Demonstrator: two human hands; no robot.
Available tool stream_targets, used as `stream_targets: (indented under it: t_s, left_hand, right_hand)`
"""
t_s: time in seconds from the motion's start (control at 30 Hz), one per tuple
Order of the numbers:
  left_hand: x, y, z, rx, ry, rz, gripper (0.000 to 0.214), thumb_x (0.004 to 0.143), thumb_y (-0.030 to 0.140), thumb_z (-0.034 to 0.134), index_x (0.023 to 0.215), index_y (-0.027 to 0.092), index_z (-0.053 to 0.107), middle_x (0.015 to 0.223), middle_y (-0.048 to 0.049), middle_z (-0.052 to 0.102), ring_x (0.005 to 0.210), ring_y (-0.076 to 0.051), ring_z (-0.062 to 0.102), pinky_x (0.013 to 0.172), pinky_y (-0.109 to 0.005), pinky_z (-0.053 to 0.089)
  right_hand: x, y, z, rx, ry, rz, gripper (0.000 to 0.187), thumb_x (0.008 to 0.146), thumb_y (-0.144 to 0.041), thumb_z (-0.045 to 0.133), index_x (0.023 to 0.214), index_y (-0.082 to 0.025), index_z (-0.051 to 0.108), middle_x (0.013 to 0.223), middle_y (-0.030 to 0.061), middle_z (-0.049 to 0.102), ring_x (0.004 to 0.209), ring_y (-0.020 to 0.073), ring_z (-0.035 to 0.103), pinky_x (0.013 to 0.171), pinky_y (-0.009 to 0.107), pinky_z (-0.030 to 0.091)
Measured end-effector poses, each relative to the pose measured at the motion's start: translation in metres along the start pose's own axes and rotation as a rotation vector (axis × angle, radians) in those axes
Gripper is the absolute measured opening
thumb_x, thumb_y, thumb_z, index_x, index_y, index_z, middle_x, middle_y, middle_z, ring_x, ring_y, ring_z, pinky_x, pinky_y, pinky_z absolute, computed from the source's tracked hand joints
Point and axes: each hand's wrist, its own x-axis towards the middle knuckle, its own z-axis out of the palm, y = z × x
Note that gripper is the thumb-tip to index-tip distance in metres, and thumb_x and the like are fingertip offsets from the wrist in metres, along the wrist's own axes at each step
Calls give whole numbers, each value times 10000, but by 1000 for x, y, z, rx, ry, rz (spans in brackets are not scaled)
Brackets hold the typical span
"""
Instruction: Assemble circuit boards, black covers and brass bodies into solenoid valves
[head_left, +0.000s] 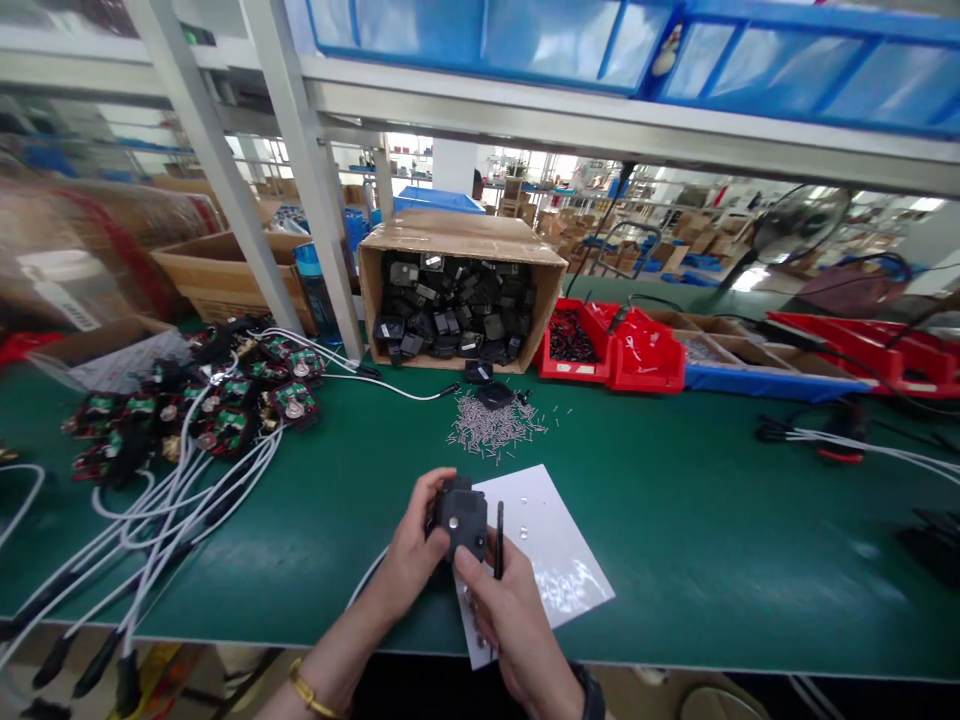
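My left hand (415, 553) grips a small black plastic housing (469, 522) from its left side. A pale round spot and a dark hole show on the housing's face. My right hand (510, 605) steadies the same housing with the thumb on its lower edge. Between the right fingers, a slim black tool (499, 540), perhaps tweezers, points upward. Beneath the hands lies a glossy white sheet (574, 560) with a few small clear round pieces on it. A white cable (367, 577) emerges beside my left wrist; whether it joins the housing is hidden.
Loose screws (491, 422) lie heaped before a cardboard box (461, 235) of black housings. Red bins (646, 350) and a divided blue tray (776, 382) stand right of it. Circuit-board units (229, 425) with white cables spread leftward. A metal shelf post (319, 180) rises behind.
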Motion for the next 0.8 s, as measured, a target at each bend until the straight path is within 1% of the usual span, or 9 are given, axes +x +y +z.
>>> stream_targets:
  t_s: [0.07, 0.17, 0.3, 0.37, 0.43, 0.53, 0.63, 0.7, 0.8]
  left_hand:
    - [-6, 0, -5, 112, -68, 7, 849, 592, 434, 747, 1288, 244, 299, 1267, -87, 448, 1138, -281, 461, 964, -385, 372]
    - [-13, -1, -9, 300, -33, -7, 728, 618, 170, 705, 1244, 260, 345, 1256, -73, 447, 1105, -253, 489, 956, -390, 379]
    - [-14, -5, -5, 270, 95, -16, 659, 592, 94, 690, 1154, 240, 379, 1154, -48, 500, 1008, -214, 539, 900, -350, 416]
    - [-13, -7, -2, 240, 139, -38, 681, 562, 94, 726, 1132, 233, 380, 1127, -42, 515, 992, -212, 544, 896, -346, 414]
    - [-12, -8, -1, 247, 154, -31, 702, 535, 97, 756, 1119, 232, 391, 1128, -41, 521, 1000, -219, 541, 902, -349, 406]
    - [-13, -9, 0, 280, 166, 23, 700, 515, 137, 787, 1099, 228, 411, 1110, -43, 532, 996, -230, 540, 896, -354, 405]
    - [-13, -10, -1, 293, 147, 91, 662, 543, 188, 781, 1094, 227, 417, 1100, -44, 534, 994, -229, 539, 887, -351, 411]
    - [-12, -11, -1, 292, 120, 113, 624, 567, 167, 752, 1094, 226, 423, 1103, -44, 533, 1005, -223, 537, 883, -339, 417]
    - [-12, -8, -1, 285, 125, 50, 624, 567, 146, 743, 1097, 222, 422, 1105, -45, 541, 1008, -220, 545, 882, -334, 431]
  right_hand:
    - [0, -1, -2, -42, -63, 34, 492, 700, -407, 702, 1074, -105, 597, 1024, 120, 659, 963, 279, 601, 817, 374, 492]
    - [-1, 0, -5, -154, -90, 23, 494, 688, -365, 703, 1093, -114, 575, 1025, 106, 659, 975, 280, 590, 875, 407, 460]
    - [4, -4, -7, -380, -87, 20, 548, 674, -245, 666, 1183, -116, 508, 1039, 115, 629, 898, 273, 608, 724, 374, 525]
    - [10, -11, -10, -574, -98, -99, 737, 629, -140, 675, 1305, -166, 384, 1164, 116, 557, 979, 277, 575, 752, 379, 524]
    - [18, -22, -12, -815, -194, -293, 878, 602, -74, 693, 1360, -247, 287, 1303, 96, 442, 1082, 283, 516, 852, 416, 490]
    - [29, -39, -13, -1079, -439, -476, 791, 632, -105, 713, 1315, -254, 342, 1328, 86, 401, 1057, 279, 530, 854, 433, 493]
    - [30, -53, -12, -1168, -546, -555, 642, 687, -158, 678, 1256, -212, 386, 1231, 95, 471, 993, 270, 556, 746, 405, 533]
    - [26, -64, -14, -1128, -514, -586, 618, 681, -194, 689, 1227, -217, 401, 1161, 85, 503, 962, 254, 562, 714, 377, 535]
    - [22, -77, -26, -1019, -298, -568, 628, 623, -245, 736, 1174, -226, 434, 1077, 65, 512, 937, 226, 560, 739, 335, 520]
